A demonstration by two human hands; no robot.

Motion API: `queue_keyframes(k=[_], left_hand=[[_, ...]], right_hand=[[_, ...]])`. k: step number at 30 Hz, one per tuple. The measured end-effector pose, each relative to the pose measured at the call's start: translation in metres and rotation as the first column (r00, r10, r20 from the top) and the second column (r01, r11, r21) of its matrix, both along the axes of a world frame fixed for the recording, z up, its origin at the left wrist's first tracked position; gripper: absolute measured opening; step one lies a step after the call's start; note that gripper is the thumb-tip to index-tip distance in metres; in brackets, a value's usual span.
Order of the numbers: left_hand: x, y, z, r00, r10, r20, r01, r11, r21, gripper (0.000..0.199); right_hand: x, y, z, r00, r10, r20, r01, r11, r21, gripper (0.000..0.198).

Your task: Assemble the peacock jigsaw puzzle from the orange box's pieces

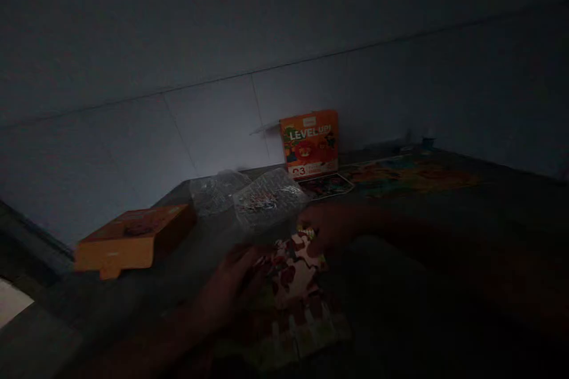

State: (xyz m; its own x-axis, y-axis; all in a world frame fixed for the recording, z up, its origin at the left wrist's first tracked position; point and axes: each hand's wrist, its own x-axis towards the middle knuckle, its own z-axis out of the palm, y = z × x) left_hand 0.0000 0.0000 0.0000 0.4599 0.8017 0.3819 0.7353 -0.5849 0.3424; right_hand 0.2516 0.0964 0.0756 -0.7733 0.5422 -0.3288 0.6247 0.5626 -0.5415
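In dim light, a partly joined jigsaw puzzle (pixel 296 281) lies in front of me, with white and reddish-brown patches and a pale green strip near its lower edge. My right hand (pixel 329 228) is at the puzzle's upper right, its fingers closed at a small puzzle piece (pixel 306 231) with a yellowish edge. Along the left side, my left hand (pixel 233 284) reaches in with bent fingers against the puzzle's upper left. Blur and darkness hide what its fingertips hold, if anything.
An orange "LEVEL UP!" box (pixel 310 145) stands against the wall, a dark picture card (pixel 329 186) before it. Clear plastic bags (pixel 267 198) lie left of it. Another orange box (pixel 133 234) lies at left. A colourful flat sheet or puzzle (pixel 413 176) is at back right.
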Motion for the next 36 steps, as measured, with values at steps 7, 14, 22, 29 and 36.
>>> queue_keyframes(k=[7, 14, 22, 29, 36], left_hand=[[0.0, 0.002, -0.001, 0.998, 0.057, 0.039, -0.059, 0.997, 0.046, 0.028], [-0.014, 0.0, 0.002, 0.999, 0.025, 0.047, -0.025, 1.0, 0.014, 0.026], [-0.014, 0.002, 0.001, 0.999, 0.019, 0.033, -0.02, 1.0, 0.023, 0.026], [-0.007, 0.004, -0.003, 0.998, 0.047, 0.035, -0.049, 0.998, 0.05, 0.026], [-0.01, 0.006, 0.0, 0.999, 0.035, 0.023, -0.036, 0.998, 0.059, 0.026]], right_hand=[[0.009, -0.002, 0.021, 1.0, -0.029, 0.007, 0.025, 0.947, 0.319, 0.013], [-0.028, -0.035, -0.002, 0.98, 0.176, 0.088, -0.192, 0.956, 0.224, 0.02], [-0.029, -0.037, -0.012, 0.989, 0.095, -0.116, -0.094, 0.995, 0.018, 0.044], [-0.019, -0.029, 0.0, 0.992, 0.121, 0.021, -0.121, 0.992, 0.027, 0.024], [-0.015, -0.052, 0.02, 0.977, 0.188, 0.104, -0.205, 0.96, 0.191, 0.019]])
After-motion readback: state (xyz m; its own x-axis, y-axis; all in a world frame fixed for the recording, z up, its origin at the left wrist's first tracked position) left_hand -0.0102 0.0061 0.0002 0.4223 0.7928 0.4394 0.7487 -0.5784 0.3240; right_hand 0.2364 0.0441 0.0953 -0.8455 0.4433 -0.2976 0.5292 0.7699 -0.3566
